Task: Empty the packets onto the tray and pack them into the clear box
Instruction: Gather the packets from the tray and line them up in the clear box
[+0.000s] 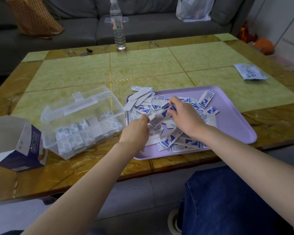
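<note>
A lilac tray (236, 122) lies on the table and carries a heap of small blue-and-white packets (182, 143). Both hands are over the heap. My right hand (185, 117) pinches a bunch of packets (159, 117) at the tray's middle. My left hand (136, 131) touches the lower end of the same bunch, its fingers curled around it. Left of the tray stands the clear box (85, 122) with its lid open; rows of packets fill its bottom.
An opened blue-and-white carton (19, 143) lies at the left edge. A flat white pouch (250, 71) rests at the far right of the table. A water bottle (117, 22) stands at the far edge, before a grey sofa. My knee (227, 200) is under the near edge.
</note>
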`<state>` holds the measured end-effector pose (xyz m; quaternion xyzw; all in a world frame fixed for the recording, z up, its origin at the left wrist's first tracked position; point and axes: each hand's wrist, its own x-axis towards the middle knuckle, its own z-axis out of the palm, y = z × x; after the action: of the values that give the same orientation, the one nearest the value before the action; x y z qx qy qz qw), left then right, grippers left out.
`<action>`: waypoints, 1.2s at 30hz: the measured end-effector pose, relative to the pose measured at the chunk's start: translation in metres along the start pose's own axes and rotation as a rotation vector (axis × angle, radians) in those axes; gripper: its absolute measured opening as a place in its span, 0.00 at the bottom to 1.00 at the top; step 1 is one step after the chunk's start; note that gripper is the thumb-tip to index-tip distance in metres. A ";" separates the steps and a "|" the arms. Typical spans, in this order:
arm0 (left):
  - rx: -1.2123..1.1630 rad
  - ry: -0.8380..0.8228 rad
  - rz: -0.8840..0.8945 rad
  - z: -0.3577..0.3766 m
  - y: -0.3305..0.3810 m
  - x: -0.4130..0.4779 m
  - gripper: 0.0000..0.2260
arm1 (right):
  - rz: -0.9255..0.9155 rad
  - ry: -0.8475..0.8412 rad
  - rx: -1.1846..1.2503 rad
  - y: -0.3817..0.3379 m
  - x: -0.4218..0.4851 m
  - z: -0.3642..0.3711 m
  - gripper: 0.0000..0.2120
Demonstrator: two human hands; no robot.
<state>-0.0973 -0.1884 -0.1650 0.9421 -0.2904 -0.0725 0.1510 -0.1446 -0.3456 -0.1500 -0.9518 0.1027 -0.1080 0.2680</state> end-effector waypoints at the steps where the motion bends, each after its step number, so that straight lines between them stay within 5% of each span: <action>1: -0.005 -0.002 0.015 -0.001 -0.002 0.000 0.08 | 0.017 0.029 -0.004 0.001 0.000 -0.001 0.08; 9: -0.187 0.075 0.095 -0.005 -0.001 -0.004 0.03 | 0.000 -0.059 0.086 -0.005 -0.005 0.010 0.04; 15: -0.299 0.107 0.026 -0.003 0.000 -0.005 0.15 | -0.114 -0.272 0.102 -0.017 -0.013 0.017 0.06; 20: -0.167 0.224 0.150 0.000 0.003 -0.006 0.16 | -0.179 -0.258 -0.181 -0.016 -0.016 0.019 0.20; 28: -0.180 0.257 0.165 0.002 -0.005 -0.005 0.04 | -0.196 -0.250 -0.249 -0.007 -0.025 0.025 0.12; 36: -0.156 0.152 0.050 0.011 -0.018 -0.019 0.14 | -0.089 -0.194 -0.173 0.001 -0.026 0.035 0.11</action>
<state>-0.1060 -0.1655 -0.1800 0.9227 -0.2952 -0.0194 0.2473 -0.1601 -0.3226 -0.1836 -0.9810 0.0428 -0.0179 0.1883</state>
